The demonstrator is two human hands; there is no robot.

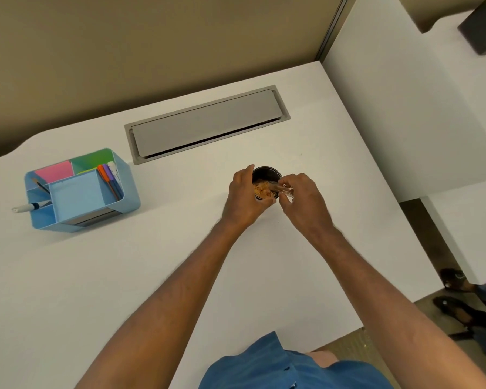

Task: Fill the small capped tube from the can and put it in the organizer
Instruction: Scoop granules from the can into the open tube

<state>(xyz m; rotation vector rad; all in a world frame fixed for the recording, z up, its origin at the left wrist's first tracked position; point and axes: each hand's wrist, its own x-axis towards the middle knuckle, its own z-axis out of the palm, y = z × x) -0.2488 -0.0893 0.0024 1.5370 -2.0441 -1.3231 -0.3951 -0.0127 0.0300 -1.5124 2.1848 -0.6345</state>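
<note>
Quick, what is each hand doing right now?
Left hand: closed around the can, steadying it.
Right hand: closed on the small clear tube, tilted into the can.

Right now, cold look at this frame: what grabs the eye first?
Both hands at mid-desk: the left hand grips a dark can of small orange-brown bits, while the right hand tips a clear tube into its mouth. Next, the light blue organizer at far left, holding pink and green notes and pens, and the grey cable hatch set into the desk behind.
</note>
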